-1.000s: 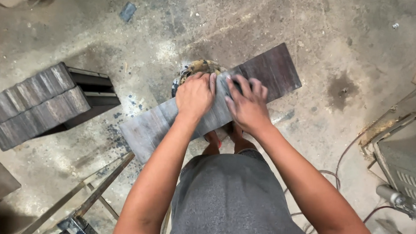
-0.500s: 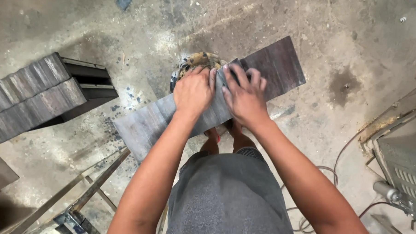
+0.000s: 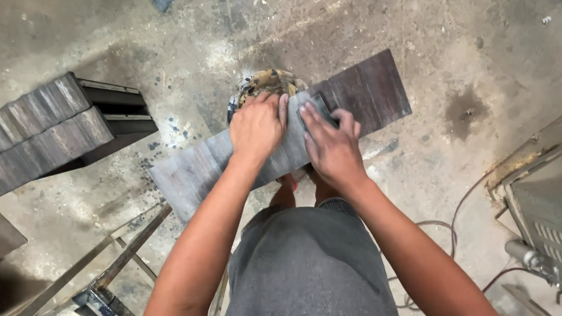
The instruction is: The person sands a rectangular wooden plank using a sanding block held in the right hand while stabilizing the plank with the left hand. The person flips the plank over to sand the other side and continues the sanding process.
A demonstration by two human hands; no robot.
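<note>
Long dark board (image 3: 370, 86) lying slantwise across a paint-spattered stool (image 3: 265, 82), above a dusty concrete floor (image 3: 459, 52). Left hand (image 3: 255, 127) pressed flat on the board's middle, fingers loosely spread and extended, gripping nothing. Right hand (image 3: 331, 147) just beside it, fingers curled over a small grey sanding pad (image 3: 315, 110) held down against the board's surface. Stack of similar dark boards (image 3: 42, 128) resting on a black stand (image 3: 117, 112), well apart to the left. Metal frame (image 3: 128, 252) near the lower left, grey machine (image 3: 544, 211) at the right edge.
</note>
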